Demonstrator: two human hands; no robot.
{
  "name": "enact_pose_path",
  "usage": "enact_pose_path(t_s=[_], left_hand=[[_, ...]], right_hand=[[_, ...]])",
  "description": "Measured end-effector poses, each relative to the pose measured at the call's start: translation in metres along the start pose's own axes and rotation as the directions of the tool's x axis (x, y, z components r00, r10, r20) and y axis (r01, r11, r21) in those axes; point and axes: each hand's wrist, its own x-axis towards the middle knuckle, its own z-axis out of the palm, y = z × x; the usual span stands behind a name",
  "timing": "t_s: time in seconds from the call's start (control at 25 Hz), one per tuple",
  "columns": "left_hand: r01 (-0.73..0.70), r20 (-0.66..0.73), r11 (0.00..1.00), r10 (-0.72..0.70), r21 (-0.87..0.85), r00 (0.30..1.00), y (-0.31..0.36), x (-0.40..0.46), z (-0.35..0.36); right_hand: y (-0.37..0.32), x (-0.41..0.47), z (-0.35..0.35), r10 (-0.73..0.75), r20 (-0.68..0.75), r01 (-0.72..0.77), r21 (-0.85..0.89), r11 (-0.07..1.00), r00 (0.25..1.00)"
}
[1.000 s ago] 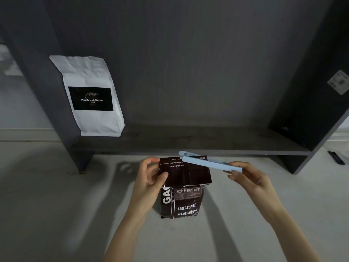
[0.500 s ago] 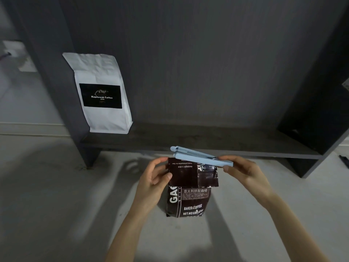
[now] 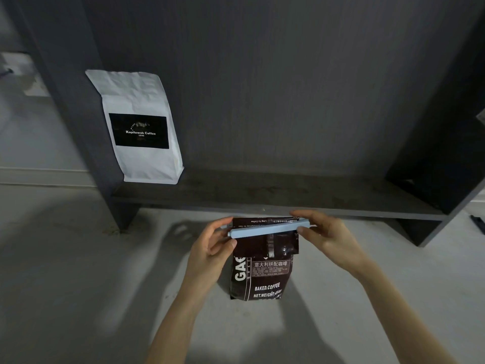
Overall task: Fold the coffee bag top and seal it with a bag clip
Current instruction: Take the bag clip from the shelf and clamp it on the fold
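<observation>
A dark brown coffee bag (image 3: 262,279) with white lettering stands upright on the pale floor, its top folded down toward me. A long light-blue bag clip (image 3: 265,228) lies across the folded top, with one bar in front of the fold and one behind. My left hand (image 3: 212,248) pinches the clip's left end together with the bag's left edge. My right hand (image 3: 325,235) pinches the clip's right end between thumb and fingers. Whether the clip is snapped closed cannot be told.
A dark grey shelf unit (image 3: 262,195) stands just behind the bag, its low board near floor height. A white coffee bag (image 3: 141,127) with a black label stands at the shelf's left end. A small dark object (image 3: 479,223) lies on the floor at far right.
The clip came down from above the bag and now straddles the folded top. Its two bars have drawn closer together. My left hand shifted up to the clip's left end.
</observation>
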Motion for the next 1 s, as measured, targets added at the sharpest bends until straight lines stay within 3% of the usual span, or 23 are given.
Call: enact_pose_path(t_s=[0.28,0.52,1.0], left_hand=[[0.029,-0.014,0.999,-0.029,-0.040,0.999,-0.007,0.000,0.002],[0.048,0.033,0.995,-0.045,-0.083,0.998,0.001,-0.004,0.005],[0.050,-0.043,0.998,-0.053,-0.049,0.998,-0.001,-0.004,0.006]], right_hand=[[0.004,-0.010,0.012,0.018,-0.125,-0.008,0.081,0.997,0.992],[0.004,-0.011,0.012,0.015,-0.137,-0.009,0.047,0.999,0.991],[-0.002,-0.011,0.014,-0.038,-0.121,0.027,-0.091,0.996,0.992]])
